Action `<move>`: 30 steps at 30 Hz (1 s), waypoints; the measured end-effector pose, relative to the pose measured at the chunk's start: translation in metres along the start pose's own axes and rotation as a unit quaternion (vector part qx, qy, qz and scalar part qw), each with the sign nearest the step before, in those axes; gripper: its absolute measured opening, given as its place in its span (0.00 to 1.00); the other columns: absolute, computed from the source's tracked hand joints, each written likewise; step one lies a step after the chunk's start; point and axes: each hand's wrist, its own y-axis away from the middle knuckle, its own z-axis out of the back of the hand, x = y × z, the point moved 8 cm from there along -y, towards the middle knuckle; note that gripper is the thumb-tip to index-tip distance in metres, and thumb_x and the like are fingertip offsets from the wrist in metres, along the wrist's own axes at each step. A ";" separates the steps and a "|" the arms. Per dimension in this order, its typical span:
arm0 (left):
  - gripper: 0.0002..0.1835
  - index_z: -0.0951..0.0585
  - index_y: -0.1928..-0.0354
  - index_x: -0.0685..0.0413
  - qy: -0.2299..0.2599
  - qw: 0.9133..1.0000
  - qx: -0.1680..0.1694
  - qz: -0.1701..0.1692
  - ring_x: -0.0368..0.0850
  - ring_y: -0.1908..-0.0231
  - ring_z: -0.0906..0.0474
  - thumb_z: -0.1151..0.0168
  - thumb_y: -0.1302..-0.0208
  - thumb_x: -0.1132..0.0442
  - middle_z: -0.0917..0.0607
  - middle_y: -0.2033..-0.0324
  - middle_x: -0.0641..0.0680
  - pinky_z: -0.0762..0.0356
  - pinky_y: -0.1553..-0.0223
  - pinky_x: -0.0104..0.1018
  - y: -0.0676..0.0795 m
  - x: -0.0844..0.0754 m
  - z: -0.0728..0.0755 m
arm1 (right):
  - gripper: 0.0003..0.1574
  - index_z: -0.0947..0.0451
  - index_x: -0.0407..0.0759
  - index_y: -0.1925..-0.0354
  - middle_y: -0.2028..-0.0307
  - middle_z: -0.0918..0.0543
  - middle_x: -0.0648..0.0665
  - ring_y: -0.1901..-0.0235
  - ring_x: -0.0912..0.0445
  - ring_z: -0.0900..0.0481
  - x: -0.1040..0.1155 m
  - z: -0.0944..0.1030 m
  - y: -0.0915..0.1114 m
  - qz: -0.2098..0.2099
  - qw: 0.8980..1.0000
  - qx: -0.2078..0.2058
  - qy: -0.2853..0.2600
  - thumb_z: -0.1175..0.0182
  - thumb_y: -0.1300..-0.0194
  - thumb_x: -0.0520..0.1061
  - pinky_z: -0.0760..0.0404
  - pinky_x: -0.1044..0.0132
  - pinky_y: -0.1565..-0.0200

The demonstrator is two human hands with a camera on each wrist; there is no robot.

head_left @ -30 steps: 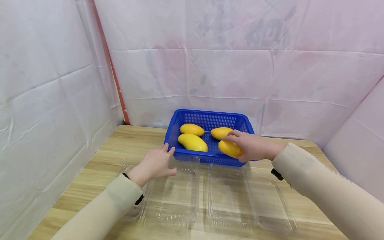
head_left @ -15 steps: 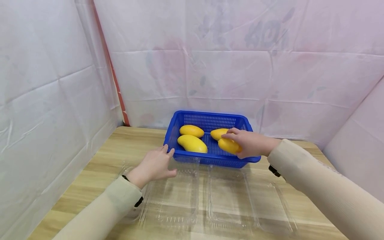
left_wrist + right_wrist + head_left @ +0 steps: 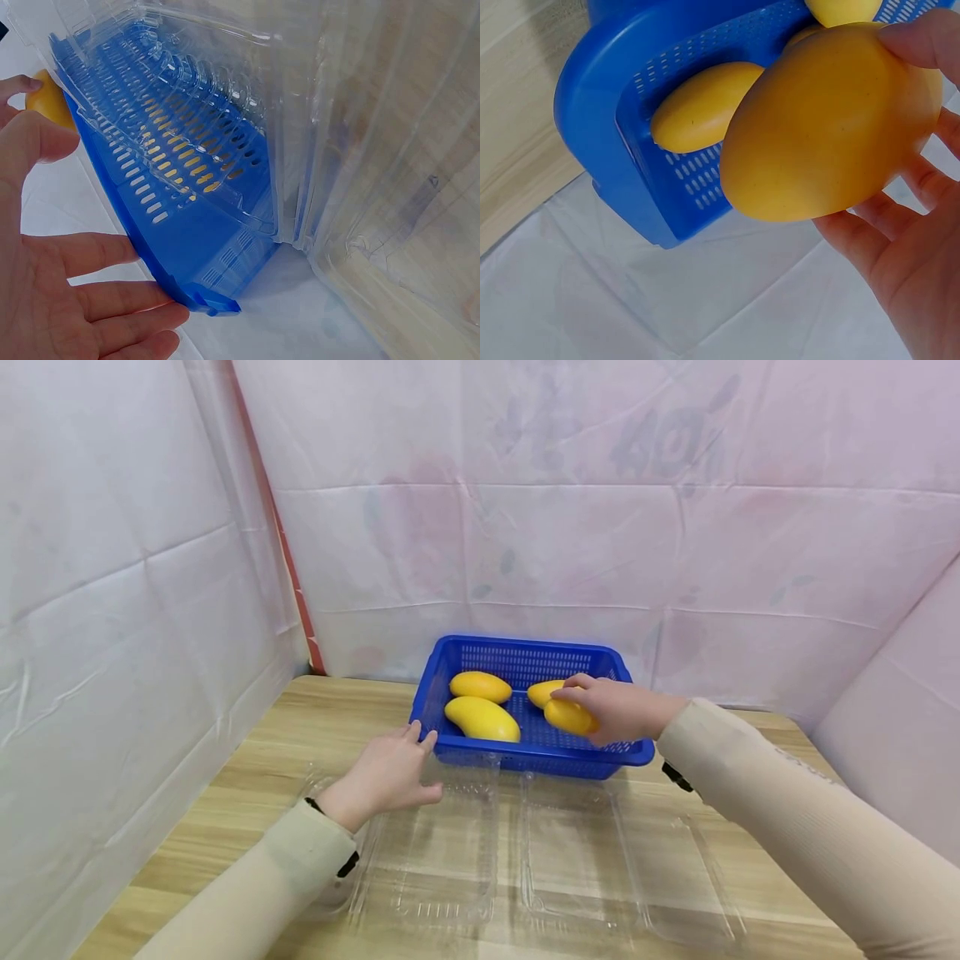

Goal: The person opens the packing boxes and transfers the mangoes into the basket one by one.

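Note:
A yellow mango (image 3: 567, 717) is gripped in my right hand (image 3: 622, 710), over the right part of the blue plastic basket (image 3: 532, 750). The right wrist view shows this mango (image 3: 825, 127) large, with thumb on one side and fingers on the other. Inside the basket lie a mango (image 3: 480, 687) at back left, another mango (image 3: 482, 720) in front of it, and a third mango (image 3: 543, 693) partly hidden by the held one. My left hand (image 3: 386, 777) has its fingers extended, fingertips at the basket's front left rim (image 3: 139, 247).
Two clear plastic clamshell containers stand side by side in front of the basket, the left container (image 3: 442, 860) partly under my left forearm and the right container (image 3: 573, 860) with its lid laid out rightward. White sheeting (image 3: 562, 527) hangs behind and beside the wooden table (image 3: 225, 827).
My right hand has moved slightly left and farther back over the basket with the mango, baring the basket's front right corner. The left hand has stayed at the rim.

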 end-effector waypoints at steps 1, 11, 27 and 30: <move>0.39 0.26 0.42 0.63 0.000 1.000 0.000 0.000 0.60 0.44 0.29 0.40 0.49 0.40 0.27 0.45 0.70 0.24 0.55 0.51 0.000 0.000 0.000 | 0.44 0.35 0.44 0.36 0.40 0.33 0.40 0.51 0.45 0.28 -0.001 0.000 -0.001 -0.003 1.000 0.002 -0.002 0.32 0.52 0.36 0.27 0.48 0.49; 0.40 0.26 0.41 0.63 -0.003 1.000 -0.001 0.003 0.61 0.44 0.29 0.39 0.49 0.40 0.27 0.44 0.70 0.24 0.56 0.51 -0.002 0.001 0.001 | 0.44 0.34 0.43 0.36 0.41 0.33 0.39 0.54 0.46 0.27 -0.005 -0.001 -0.008 0.007 1.000 0.004 0.005 0.32 0.52 0.34 0.24 0.51 0.52; 0.40 0.26 0.41 0.63 -0.005 1.000 -0.002 0.001 0.60 0.44 0.29 0.39 0.49 0.40 0.27 0.44 0.70 0.25 0.53 0.50 0.000 0.000 -0.003 | 0.43 0.35 0.41 0.36 0.43 0.32 0.39 0.56 0.47 0.25 -0.012 -0.011 -0.020 0.008 1.000 0.022 0.012 0.32 0.51 0.36 0.23 0.52 0.54; 0.40 0.27 0.41 0.64 -0.006 1.000 -0.002 0.001 0.61 0.44 0.29 0.39 0.49 0.40 0.27 0.44 0.70 0.25 0.53 0.50 0.000 0.000 -0.004 | 0.43 0.35 0.40 0.36 0.42 0.33 0.38 0.56 0.46 0.25 -0.013 -0.012 -0.021 0.003 1.000 0.028 0.007 0.33 0.50 0.36 0.23 0.51 0.54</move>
